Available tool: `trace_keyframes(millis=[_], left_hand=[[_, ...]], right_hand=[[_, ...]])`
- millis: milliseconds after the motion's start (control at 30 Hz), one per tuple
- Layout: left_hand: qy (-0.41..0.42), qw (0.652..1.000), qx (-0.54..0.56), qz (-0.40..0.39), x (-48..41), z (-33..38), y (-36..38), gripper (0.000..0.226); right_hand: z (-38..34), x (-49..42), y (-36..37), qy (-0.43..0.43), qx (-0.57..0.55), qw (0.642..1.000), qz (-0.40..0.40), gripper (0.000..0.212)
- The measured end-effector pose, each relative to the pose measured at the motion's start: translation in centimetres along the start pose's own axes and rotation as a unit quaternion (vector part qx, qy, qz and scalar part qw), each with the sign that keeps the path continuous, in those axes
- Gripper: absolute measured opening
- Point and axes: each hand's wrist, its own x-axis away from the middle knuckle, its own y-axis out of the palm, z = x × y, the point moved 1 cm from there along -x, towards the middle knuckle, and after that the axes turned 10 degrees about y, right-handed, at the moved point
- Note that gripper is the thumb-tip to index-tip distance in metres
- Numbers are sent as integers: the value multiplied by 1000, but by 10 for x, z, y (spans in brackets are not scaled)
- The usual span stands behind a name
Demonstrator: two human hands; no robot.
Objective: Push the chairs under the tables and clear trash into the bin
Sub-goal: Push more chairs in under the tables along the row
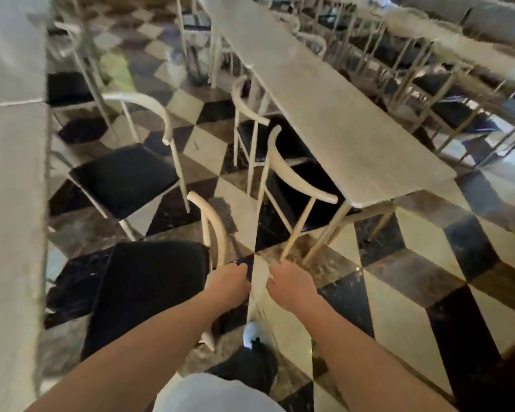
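Both forearms reach out over a checkered floor (399, 295). Left hand (228, 285) curls, seemingly gripping the backrest of the near chair (149, 289) at nine o'clock; right hand (290, 288) curls loosely, grasp unclear. Another chair (298, 176) sits tucked under the table (324, 114) at twelve o'clock.

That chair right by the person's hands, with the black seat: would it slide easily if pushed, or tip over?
The nearest chair probably slides readily: its thin white legs stand on what looks like smooth polished tile floor. It looks light, given the slim frame. Pushed high on the curved backrest it might tilt rather than slide, so a low push seems safer.
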Motion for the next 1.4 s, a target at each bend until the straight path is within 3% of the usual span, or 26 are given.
trace_keyframes(millis=[167, 300, 500, 633, 933, 1067, 1267, 1400], left_hand=[[-92, 994, 55, 28, -69, -17, -8, 23], [-171, 977, 107, 73, -113, -19, -26, 23], [-292, 942, 123, 109, -126, -16, -39, 26], [-404, 893, 148, 133, -113, -13, -28, 22], [-641, 725, 186, 170, -92, 73, 1, 19], [-670, 681, 200, 218, -102, 106, -6, 21], [-669, 674, 196, 244, -114, 111, -7, 21], [-642, 702, 143, 273, -113, 85, 2, 20]], right_hand=[[3, -95, -49, -123, 43, 991, 14, 15], [3, -156, -83, -208, 88, 974, 25, 21], [0, -220, -99, -306, 152, 939, -30, 18], [-20, -244, -94, -405, 159, 899, -38, 19], [-2, -252, -97, -608, 170, 773, -54, 23], [12, -263, -98, -601, 199, 772, -64, 30], [2, -257, -90, -619, 222, 750, -68, 28], [-24, -260, -66, -622, 228, 747, -65, 31]])
